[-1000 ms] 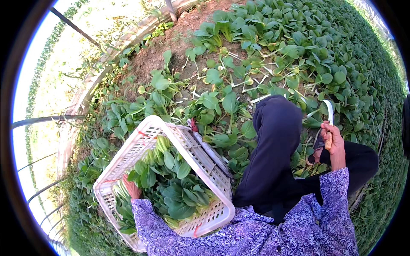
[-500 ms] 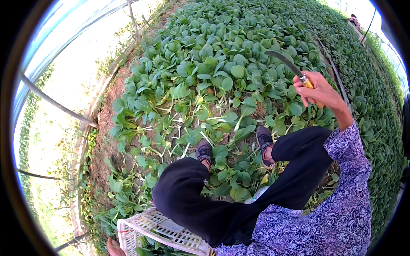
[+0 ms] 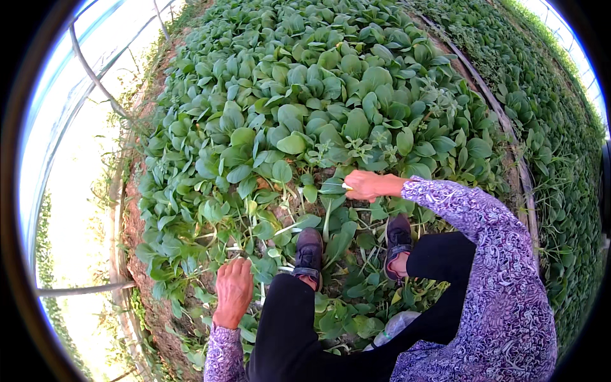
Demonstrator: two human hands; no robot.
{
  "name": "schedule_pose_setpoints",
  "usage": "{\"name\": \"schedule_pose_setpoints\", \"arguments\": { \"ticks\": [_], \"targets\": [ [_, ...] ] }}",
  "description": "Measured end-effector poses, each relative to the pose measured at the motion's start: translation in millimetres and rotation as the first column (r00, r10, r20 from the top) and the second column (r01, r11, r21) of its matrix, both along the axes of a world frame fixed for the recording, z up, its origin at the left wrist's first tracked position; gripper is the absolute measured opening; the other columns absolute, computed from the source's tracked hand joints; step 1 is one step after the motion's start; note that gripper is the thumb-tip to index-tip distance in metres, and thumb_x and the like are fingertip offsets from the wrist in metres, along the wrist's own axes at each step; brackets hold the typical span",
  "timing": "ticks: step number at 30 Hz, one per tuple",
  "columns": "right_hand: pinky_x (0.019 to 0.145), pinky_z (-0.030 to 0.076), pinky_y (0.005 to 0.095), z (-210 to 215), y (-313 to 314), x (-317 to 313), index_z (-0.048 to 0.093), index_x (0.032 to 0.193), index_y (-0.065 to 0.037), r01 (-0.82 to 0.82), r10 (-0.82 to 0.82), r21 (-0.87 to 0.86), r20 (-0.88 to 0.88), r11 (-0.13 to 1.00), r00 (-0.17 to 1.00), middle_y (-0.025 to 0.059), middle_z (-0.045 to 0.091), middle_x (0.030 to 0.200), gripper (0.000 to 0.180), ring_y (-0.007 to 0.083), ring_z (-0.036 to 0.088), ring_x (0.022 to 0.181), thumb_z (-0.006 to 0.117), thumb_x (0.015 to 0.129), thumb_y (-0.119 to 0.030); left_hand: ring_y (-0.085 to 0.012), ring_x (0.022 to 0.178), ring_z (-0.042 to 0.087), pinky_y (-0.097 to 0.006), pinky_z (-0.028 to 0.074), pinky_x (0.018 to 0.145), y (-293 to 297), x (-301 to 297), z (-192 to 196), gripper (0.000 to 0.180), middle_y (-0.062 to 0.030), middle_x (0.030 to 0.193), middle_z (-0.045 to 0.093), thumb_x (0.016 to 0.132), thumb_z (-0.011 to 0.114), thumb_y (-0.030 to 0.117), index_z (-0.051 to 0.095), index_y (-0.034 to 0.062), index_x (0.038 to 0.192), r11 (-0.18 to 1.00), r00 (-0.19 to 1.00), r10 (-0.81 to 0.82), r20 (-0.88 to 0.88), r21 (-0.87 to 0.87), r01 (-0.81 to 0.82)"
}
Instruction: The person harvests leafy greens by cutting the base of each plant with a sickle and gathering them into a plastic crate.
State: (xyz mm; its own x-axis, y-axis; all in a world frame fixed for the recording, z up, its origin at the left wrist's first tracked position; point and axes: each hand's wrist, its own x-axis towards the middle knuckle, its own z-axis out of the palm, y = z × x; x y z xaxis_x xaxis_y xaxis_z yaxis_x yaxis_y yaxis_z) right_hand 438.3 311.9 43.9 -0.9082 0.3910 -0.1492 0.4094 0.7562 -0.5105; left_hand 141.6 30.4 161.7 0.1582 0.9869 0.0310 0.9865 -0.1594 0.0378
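Note:
My right hand is closed around the handle of a sickle, at the near edge of the standing leafy greens. Only the pale end of the sickle handle shows; I cannot make out the blade among the leaves. Farther left and nearer to me, my left hand hovers over cut and fallen leaves, its back turned up. Its fingers point forward and down, loosely bent, with nothing seen in them. Cut stems and loose leaves lie on the soil between the hands and around my shoes.
My shoes stand among the leaves. A clear plastic bag lies beside my leg. A pale strip runs between this bed and another on the right. Bent poles and plastic sheeting edge the left side.
My right hand has lowered the sickle from raised at the right to the plants in the middle. My left hand has come forward from beside the white crate, which has left the view.

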Motion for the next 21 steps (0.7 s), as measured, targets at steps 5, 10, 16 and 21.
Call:
{"name": "schedule_pose_setpoints", "arguments": {
  "ticks": [5, 10, 16, 21],
  "targets": [
    [0.065, 0.047, 0.0440, -72, -33, -6, 0.050, 0.071, 0.000, 0.184, -0.163, 0.070, -0.233, 0.980, 0.959, 0.0162, 0.056, 0.072, 0.023, 0.0359, 0.057, 0.074, 0.059, 0.076, -0.020, -0.0308, 0.105, 0.052, -0.041, 0.040, 0.090, 155, 74, -43, 0.033, -0.0156, 0.108, 0.055, 0.072, 0.055, 0.004, 0.054, -0.0002, 0.106, 0.933, 0.928, -0.349, 0.133, 0.143, 0.330],
    [0.072, 0.045, 0.0454, -102, -92, 33, 0.053, 0.079, 0.003, 0.653, -0.695, -0.268, -0.103, 0.708, 0.711, 0.0219, 0.058, 0.079, 0.029, 0.0398, 0.054, 0.080, 0.061, 0.080, -0.026, -0.0273, 0.116, 0.045, -0.040, 0.039, 0.091, 250, 149, -64, 0.046, -0.0169, 0.123, 0.047, 0.075, 0.051, 0.010, 0.046, 0.0013, 0.120, 0.804, 0.828, -0.537, -0.164, 0.200, 0.561],
    [0.039, 0.040, 0.0327, -80, -106, 68, 0.048, 0.076, 0.005, 0.789, -0.980, -0.606, 0.072, 0.104, 0.184, 0.0127, 0.050, 0.050, 0.030, 0.0209, 0.052, 0.038, 0.058, 0.086, -0.021, -0.0252, 0.048, 0.059, -0.036, 0.045, 0.039, 179, 52, -198, 0.033, -0.0112, 0.061, 0.056, 0.071, 0.055, 0.002, 0.054, -0.0051, 0.103, 0.961, 0.964, -0.262, -0.048, -0.110, 0.256],
    [0.039, 0.039, 0.0290, -102, -91, 35, 0.049, 0.076, 0.004, 0.787, -0.943, -0.519, -0.165, 0.333, 0.290, 0.0078, 0.048, 0.047, 0.028, 0.0163, 0.049, 0.036, 0.058, 0.087, -0.020, -0.0182, 0.066, 0.057, -0.030, 0.045, 0.061, 95, -3, -263, 0.026, -0.0116, 0.074, 0.060, 0.079, 0.060, 0.005, 0.064, 0.0032, 0.104, 0.880, 0.516, 0.455, 0.726, -0.278, -0.386]
  ]
}}
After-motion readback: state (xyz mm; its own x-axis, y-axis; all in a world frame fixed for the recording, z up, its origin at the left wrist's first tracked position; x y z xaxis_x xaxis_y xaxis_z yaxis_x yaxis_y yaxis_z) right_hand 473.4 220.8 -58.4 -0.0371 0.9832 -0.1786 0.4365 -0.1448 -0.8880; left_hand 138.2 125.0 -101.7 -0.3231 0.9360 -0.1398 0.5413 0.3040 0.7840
